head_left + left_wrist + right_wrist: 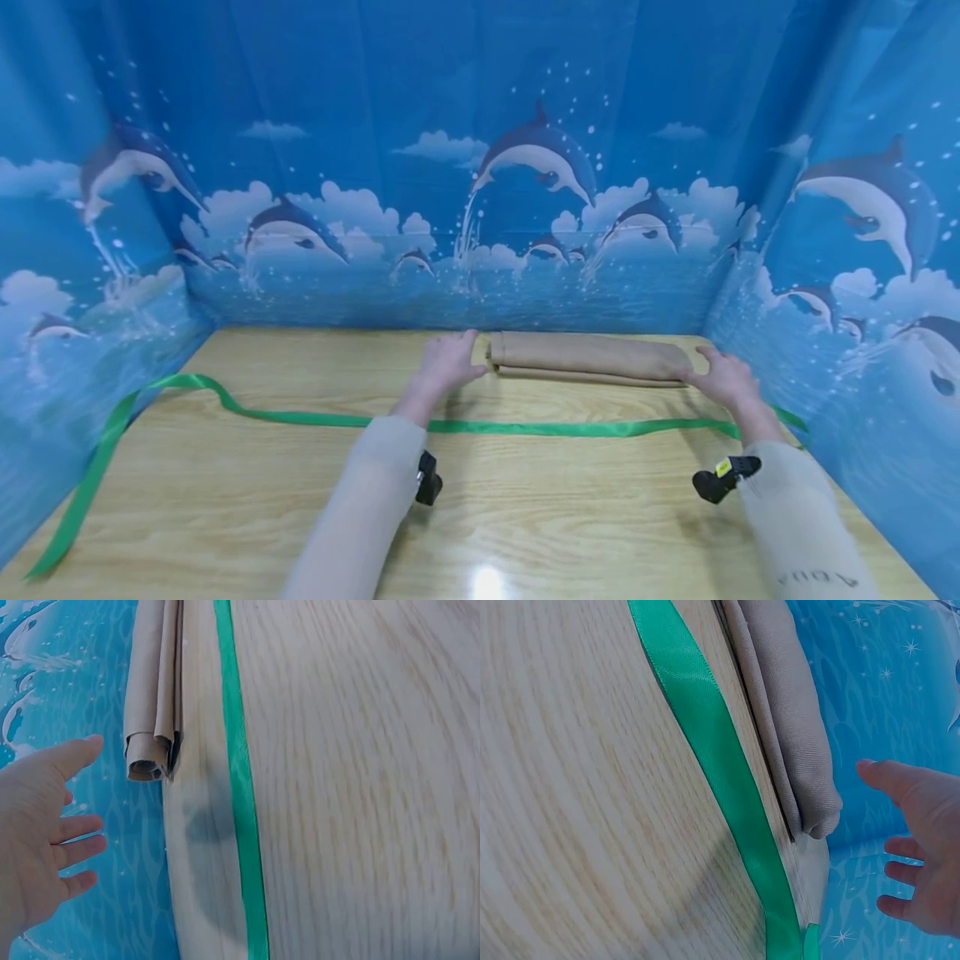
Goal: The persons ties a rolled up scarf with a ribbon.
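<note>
A rolled-up tan cloth (585, 357) lies along the back edge of the table. Just off its left end is my left hand (447, 364), fingers spread and holding nothing; the left wrist view shows a gap between the thumb and the roll's open end (146, 766). At the other end my right hand (725, 379) reaches with its fingers apart. In the right wrist view that hand (922, 840) stands clear of the folded cloth (799, 735). A long green ribbon (517, 428) runs across the table in front of the cloth, passing beneath both forearms.
Blue dolphin-print curtains (360, 167) wall in the back and both sides of the wooden table (570, 517). The ribbon's left part curves toward the near left corner, and its right part reaches the right edge. Small black cameras (428, 479) sit at both wrists.
</note>
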`<state>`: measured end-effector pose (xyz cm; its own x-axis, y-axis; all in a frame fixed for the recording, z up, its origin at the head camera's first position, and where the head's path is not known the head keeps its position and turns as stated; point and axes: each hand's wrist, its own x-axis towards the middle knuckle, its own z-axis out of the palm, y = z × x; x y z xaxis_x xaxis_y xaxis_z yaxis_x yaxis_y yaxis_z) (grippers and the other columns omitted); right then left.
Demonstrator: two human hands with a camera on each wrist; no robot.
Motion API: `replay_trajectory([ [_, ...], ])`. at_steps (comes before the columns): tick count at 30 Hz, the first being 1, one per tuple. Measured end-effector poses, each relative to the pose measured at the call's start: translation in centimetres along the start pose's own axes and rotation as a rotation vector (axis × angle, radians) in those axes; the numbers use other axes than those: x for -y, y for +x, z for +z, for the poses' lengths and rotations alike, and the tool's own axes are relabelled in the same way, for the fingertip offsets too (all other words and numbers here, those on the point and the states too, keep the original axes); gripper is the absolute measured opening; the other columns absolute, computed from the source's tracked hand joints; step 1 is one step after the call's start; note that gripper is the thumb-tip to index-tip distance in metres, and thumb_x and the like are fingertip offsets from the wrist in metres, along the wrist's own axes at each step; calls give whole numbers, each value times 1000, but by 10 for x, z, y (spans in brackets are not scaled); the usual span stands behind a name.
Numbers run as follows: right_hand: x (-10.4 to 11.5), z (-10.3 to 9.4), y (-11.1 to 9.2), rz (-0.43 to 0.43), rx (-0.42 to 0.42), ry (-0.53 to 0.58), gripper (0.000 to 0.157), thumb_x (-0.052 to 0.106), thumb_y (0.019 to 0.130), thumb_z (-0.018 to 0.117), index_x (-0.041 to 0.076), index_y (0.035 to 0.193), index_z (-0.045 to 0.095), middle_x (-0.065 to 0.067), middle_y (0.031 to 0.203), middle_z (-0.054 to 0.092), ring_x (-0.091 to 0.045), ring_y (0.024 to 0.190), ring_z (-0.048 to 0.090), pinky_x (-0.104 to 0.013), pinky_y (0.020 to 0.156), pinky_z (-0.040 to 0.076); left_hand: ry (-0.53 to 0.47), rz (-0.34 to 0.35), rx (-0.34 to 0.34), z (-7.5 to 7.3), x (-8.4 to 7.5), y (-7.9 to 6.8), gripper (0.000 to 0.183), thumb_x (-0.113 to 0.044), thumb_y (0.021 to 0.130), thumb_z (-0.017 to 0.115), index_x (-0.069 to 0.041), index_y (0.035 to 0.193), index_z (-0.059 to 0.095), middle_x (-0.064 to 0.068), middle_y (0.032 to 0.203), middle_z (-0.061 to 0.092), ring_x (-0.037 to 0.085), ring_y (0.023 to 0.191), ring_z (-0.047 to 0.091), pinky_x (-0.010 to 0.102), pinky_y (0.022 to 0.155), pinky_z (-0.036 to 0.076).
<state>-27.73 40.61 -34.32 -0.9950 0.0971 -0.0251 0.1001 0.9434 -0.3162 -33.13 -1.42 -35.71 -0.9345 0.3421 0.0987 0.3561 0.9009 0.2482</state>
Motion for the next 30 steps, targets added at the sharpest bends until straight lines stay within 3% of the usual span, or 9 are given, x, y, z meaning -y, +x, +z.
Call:
replay_trajectory([
  [8, 3, 0, 5, 1, 37, 20, 81, 52, 91, 45, -6, 142, 20, -43, 136, 13, -64, 118, 11, -74, 87, 19, -13, -39, 36, 7, -6, 6, 73, -44, 86, 61, -7, 142, 33, 14, 136, 46, 32, 122, 44, 48, 104, 29],
  [14, 2, 3, 8, -8, 66, 41, 80, 50, 92, 44, -6, 143, 18, -43, 137, 11, -65, 118, 8, -74, 87, 20, -12, -26, 30, 16, -14, 6, 58, -43, 87, 60, -7, 129, 47, 12, 118, 57, 28, 106, 54, 42, 91, 43],
  [16, 1, 4, 9, -6, 74, 50, 79, 49, 92, 45, -7, 142, 18, -44, 137, 10, -66, 118, 7, -75, 86, 21, -29, -25, 40, 19, -17, 6, 53, -41, 88, 60, -7, 126, 48, 11, 116, 57, 28, 107, 53, 43, 93, 41],
  [22, -1, 13, 14, -23, 71, 22, 80, 49, 92, 47, -9, 141, 21, -45, 135, 15, -64, 118, 13, -72, 90, 23, -115, -67, 81, 24, -22, 7, 65, -36, 89, 59, -4, 140, 35, 15, 137, 43, 31, 127, 37, 46, 106, 26],
  [30, -2, 20, 24, -45, 75, 32, 78, 45, 94, 44, -13, 140, 18, -43, 133, 25, -60, 121, 17, -66, 96, 22, -184, -75, 104, 25, -26, 10, 72, -36, 88, 61, -3, 143, 28, 19, 141, 37, 34, 130, 33, 47, 108, 21],
])
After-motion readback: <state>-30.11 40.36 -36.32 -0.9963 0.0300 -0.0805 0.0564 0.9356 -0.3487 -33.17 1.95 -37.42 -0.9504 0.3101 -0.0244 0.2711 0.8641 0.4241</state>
